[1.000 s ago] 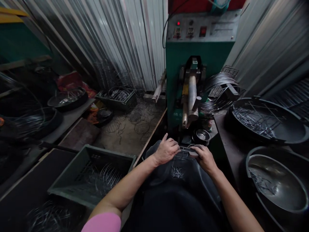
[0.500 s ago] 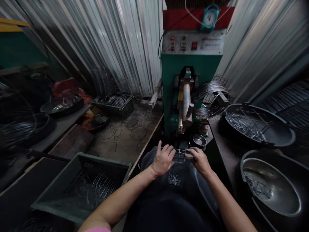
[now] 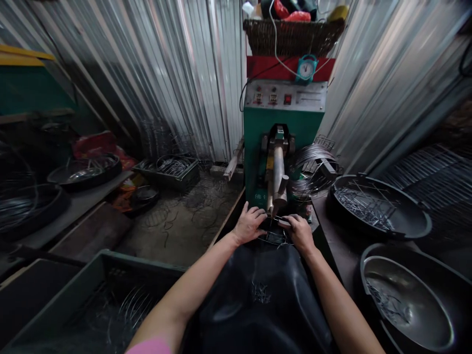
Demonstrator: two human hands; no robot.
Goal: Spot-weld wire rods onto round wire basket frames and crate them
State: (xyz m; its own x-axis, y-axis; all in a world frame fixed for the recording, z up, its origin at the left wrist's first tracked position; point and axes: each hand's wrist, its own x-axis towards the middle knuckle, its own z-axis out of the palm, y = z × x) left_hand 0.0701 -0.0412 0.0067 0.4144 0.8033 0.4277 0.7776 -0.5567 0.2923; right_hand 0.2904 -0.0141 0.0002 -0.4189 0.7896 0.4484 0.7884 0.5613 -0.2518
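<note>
Both my hands hold a small wire rack [image 3: 275,231] just under the metal arm [image 3: 279,176] of a green welding machine [image 3: 283,123]. My left hand [image 3: 250,223] grips the rack's left side with curled fingers. My right hand [image 3: 299,231] pinches its right side. A dark apron [image 3: 258,300] covers my lap, with a small pile of short wire pieces [image 3: 261,291] lying on it.
A green crate [image 3: 92,305] of wire rings stands at lower left. Two dark round pans [image 3: 379,206] [image 3: 409,295] holding wire bits sit on the right bench. A wire coil [image 3: 313,162] hangs beside the machine. Corrugated metal walls close in behind; more pans and a crate lie on the left floor.
Both hands have carried the wire rack forward from my lap up to the machine's arm. The view has tilted upward, showing the clock and basket on top of the machine.
</note>
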